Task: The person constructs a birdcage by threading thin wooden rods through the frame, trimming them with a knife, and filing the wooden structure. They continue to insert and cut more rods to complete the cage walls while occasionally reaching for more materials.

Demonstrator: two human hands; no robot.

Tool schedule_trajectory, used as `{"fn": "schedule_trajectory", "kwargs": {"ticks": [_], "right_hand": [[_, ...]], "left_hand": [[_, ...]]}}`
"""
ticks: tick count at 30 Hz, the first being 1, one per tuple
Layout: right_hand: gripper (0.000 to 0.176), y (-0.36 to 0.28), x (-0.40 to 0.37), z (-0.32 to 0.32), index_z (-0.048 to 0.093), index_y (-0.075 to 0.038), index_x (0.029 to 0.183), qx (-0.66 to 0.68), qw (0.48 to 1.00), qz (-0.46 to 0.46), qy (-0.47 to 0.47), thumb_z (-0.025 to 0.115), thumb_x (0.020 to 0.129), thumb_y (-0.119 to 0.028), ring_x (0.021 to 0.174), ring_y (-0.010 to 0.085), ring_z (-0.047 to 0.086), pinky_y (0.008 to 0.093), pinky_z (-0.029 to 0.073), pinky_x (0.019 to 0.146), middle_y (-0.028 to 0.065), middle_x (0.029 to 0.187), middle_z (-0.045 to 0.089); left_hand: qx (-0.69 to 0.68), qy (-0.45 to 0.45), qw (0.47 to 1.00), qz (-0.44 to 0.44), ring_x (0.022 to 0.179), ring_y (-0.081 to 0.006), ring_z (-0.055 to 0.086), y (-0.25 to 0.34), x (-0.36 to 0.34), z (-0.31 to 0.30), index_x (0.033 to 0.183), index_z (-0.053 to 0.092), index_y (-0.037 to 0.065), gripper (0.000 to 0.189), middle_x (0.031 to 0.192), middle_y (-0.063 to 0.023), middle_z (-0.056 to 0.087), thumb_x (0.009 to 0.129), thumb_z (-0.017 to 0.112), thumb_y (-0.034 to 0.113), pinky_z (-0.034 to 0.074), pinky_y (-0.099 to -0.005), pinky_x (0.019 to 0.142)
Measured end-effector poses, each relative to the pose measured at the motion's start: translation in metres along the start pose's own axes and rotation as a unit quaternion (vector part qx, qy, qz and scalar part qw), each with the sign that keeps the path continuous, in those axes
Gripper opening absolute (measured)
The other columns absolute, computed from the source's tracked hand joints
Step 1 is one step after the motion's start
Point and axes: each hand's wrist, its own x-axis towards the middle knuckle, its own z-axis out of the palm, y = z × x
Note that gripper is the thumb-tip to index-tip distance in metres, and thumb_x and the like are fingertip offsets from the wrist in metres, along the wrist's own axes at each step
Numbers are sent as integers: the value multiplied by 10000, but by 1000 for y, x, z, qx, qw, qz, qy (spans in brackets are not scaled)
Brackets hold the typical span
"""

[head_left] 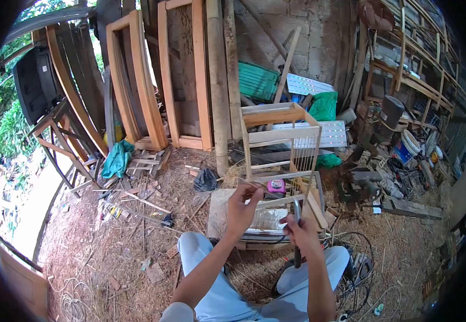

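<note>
Fingers [288, 225] of the right hand [305, 239] are wrapped around a hammer [297, 210], its metal end above them and its dark handle below. The left hand's [239, 212] fingers are bent toward its thumb; whether they pinch anything small, I cannot tell. Just right of those fingertips sits a pink tape measure [276, 185]. Beyond both hands' fingers rises a light wooden frame [284, 132] with thin bars.

hammer [297, 208]: shiny metal head | open frame [284, 133]: bare wood, matt | tape measure [276, 184]: smooth plastic | crate [257, 81]: ribbed plastic | block wall [276, 36]: rough | trousers [197, 251]: matt cloth
</note>
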Motion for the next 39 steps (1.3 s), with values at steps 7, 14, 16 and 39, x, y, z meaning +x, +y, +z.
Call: {"fn": "schedule_trajectory", "kwargs": {"ticks": [7,14,16,39], "right_hand": [[292,-4,29,20,583,-40,1043,367,930,15,17,548,954,-316,447,2,285,183,211,389,-47,691,516],[241,-16,38,-22,596,-30,945,328,941,-62,49,547,961,-265,456,6,315,191,213,380,-37,663,532],[256,-23,35,-35,600,-22,930,292,951,-75,66,557,955,-273,460,7,318,190,219,382,-36,659,534],[172,-87,41,-72,582,-75,931,201,948,-167,182,683,869,-201,460,-1,334,187,229,391,-62,688,508]], "left_hand": [[-43,-38,995,-88,798,-116,606,-17,-19,13,951,623,-10,150,877,-77,661,888,653,123,473,-252,739],[-117,88,987,-72,748,-126,604,-13,-13,-59,924,647,8,132,880,-80,669,913,608,133,480,-266,697],[-135,98,983,-80,738,-132,601,-4,-17,-80,905,642,8,120,879,-85,663,912,604,122,478,-267,693],[132,-202,965,-104,749,-103,588,-2,-68,-36,1007,585,-23,124,826,-62,611,923,541,57,496,-254,658]]}}
